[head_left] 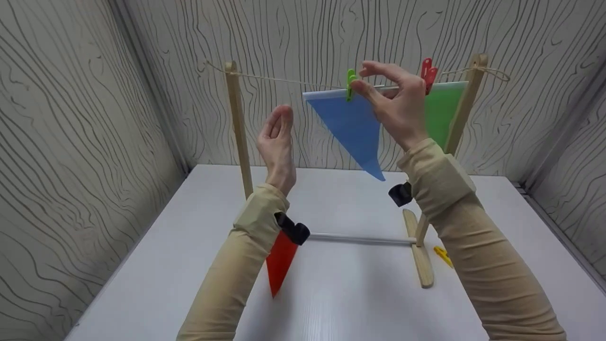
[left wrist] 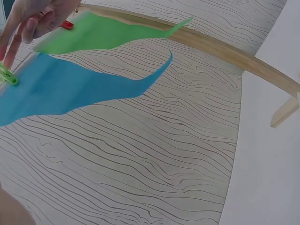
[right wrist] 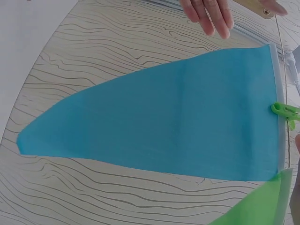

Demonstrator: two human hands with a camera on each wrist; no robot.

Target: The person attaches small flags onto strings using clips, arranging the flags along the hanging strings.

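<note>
A blue pennant (head_left: 350,125) hangs from a string (head_left: 284,80), held by a green clothespin (head_left: 350,85) at its white top edge. My right hand (head_left: 400,102) is at this clothespin, thumb and forefinger spread beside it. The right wrist view shows the blue pennant (right wrist: 178,117) and clothespin (right wrist: 283,111), with a fingertip just below the pin. My left hand (head_left: 277,142) is raised left of the pennant, fingers together and extended, holding nothing. Behind the right hand, a green pennant (head_left: 445,113) hangs beneath a red clothespin (head_left: 428,76).
Two wooden posts, left (head_left: 238,128) and right (head_left: 466,104), carry the string. A white rod (head_left: 360,238) runs low to a wooden foot (head_left: 421,260). A red pennant (head_left: 281,265) shows below my left forearm. A yellow clothespin (head_left: 443,256) lies beside my right forearm.
</note>
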